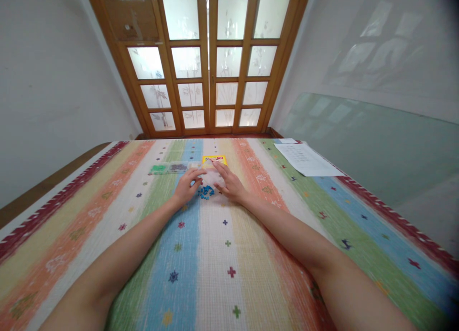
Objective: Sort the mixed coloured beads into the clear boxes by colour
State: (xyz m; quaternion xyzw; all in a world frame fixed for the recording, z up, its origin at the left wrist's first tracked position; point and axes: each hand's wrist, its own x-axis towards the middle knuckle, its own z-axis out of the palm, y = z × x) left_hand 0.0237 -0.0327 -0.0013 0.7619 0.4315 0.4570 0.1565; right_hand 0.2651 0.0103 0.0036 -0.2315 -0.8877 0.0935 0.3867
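While both bare forearms [143, 252] reach in over the striped surface [215, 285], cut off at the lower edge of view, small blue pieces [206, 192] lie loose in a cluster between the hands. Left hand [188, 184]: fingers curled, thumb and forefinger a little apart just beside the pieces; whether it pinches anything, cannot tell. Right hand [230, 182]: fingers stretched forward, thumb spread away toward the cluster; something thin at the fingertips cannot be ruled out.

Step in hand, by judgement: close fingertip work with the pieces, around a pale translucent item [211, 177] whose outline is hard to make out. The next move probably calls for a light pinch on one piece, neighbours undisturbed.

Beyond the left hand, a clear case [167, 168] with green and dark contents; its right end is partly hidden, single bits too small to tell. Past the fingertips, a yellow card [216, 158], partly covered, print unreadable. Farther right, white paper [304, 160], writing illegible.
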